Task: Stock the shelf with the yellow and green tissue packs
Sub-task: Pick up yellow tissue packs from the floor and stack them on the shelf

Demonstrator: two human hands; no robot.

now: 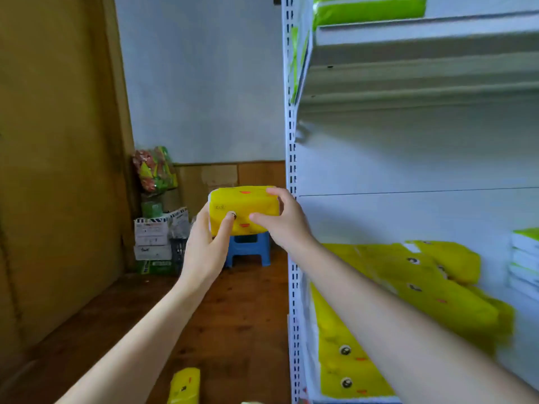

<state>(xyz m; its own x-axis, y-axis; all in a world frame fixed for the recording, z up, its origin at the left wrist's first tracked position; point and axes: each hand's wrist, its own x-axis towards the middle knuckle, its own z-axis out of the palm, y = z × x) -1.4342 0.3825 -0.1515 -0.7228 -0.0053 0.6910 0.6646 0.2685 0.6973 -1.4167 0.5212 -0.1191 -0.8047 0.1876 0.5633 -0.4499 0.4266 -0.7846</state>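
Both hands hold one yellow tissue pack (242,208) in the air just left of the white shelf unit (291,176). My left hand (208,246) grips its lower left end, thumb across the front. My right hand (284,221) grips its right end, fingers over the top. Several yellow packs (431,284) lie in a loose pile on the lower shelf, more yellow packs (344,365) stand on edge beneath. Green packs (367,8) sit on the top shelf. Another yellow pack (185,386) lies low at the bottom edge.
White and green packs (525,258) stack at the lower shelf's right. A blue stool (248,249) stands on the wooden floor behind the held pack. Boxes (154,237) and a bag of goods (154,169) sit in the corner. A brown panel (55,170) fills the left.
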